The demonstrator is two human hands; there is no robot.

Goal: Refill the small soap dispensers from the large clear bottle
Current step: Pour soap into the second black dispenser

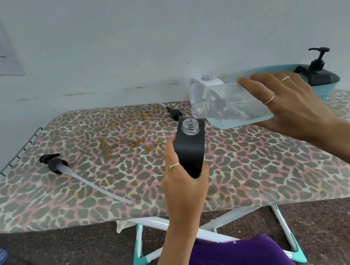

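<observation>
Two hands raised: left (184,185) gripping black dispenser (191,150) (uncapped), right (288,100) tilting clear bottle (229,105).

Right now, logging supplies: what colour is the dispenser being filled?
Black dispenser, clear threaded neck; head view.

The black dispenser (191,150) is a flat-sided bottle with a clear threaded neck, open at the top, held above the ironing board and tilted slightly to the right. The large clear bottle (231,106) is tipped almost on its side, its threaded mouth open and pointing left, just above and beside the black dispenser's neck; a shallow layer of pale blue liquid lies along its lower side. Behind it stands a white dispenser (199,87), also open at its neck. A black pump with a long pale tube (67,170) lies on the board to the left, and a second black pump (174,114) lies near the middle. Another black dispenser with its pump fitted (317,73) stands in the basin at the far right.
</observation>
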